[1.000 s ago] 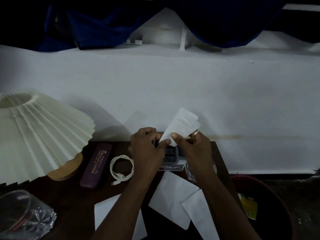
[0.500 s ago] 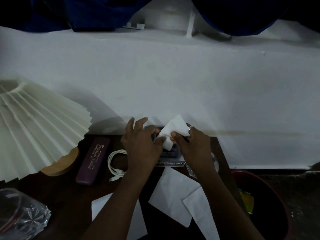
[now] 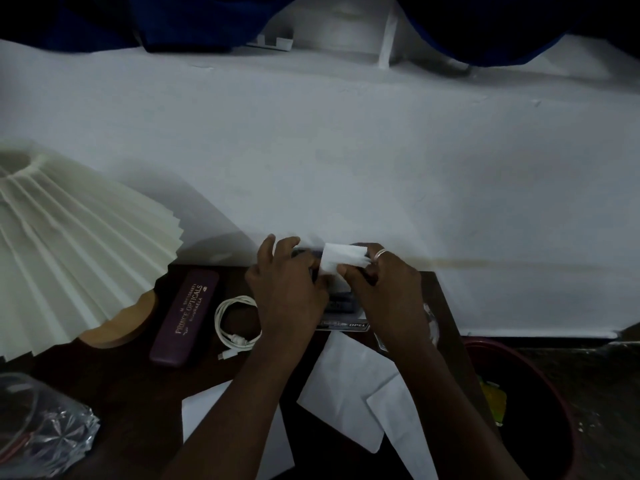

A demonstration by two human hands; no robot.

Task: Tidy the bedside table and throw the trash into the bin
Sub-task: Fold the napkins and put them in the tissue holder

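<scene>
Both hands meet over the back of the dark bedside table. My right hand, with a ring on one finger, pinches a small folded white paper. My left hand touches the paper's left edge with its fingertips, the other fingers spread. Under the hands lies a dark flat object with a printed card. Three white paper sheets rest on the table's front: one at left, one in the middle, one at right. A dark red bin stands right of the table.
A pleated cream lampshade on a wooden base fills the left. A maroon glasses case and a coiled white cable lie beside it. A cut-glass dish sits at the front left. White wall behind.
The white paper has been folded down from an upright sheet into a small wad between the hands. The view has tilted down slightly.
</scene>
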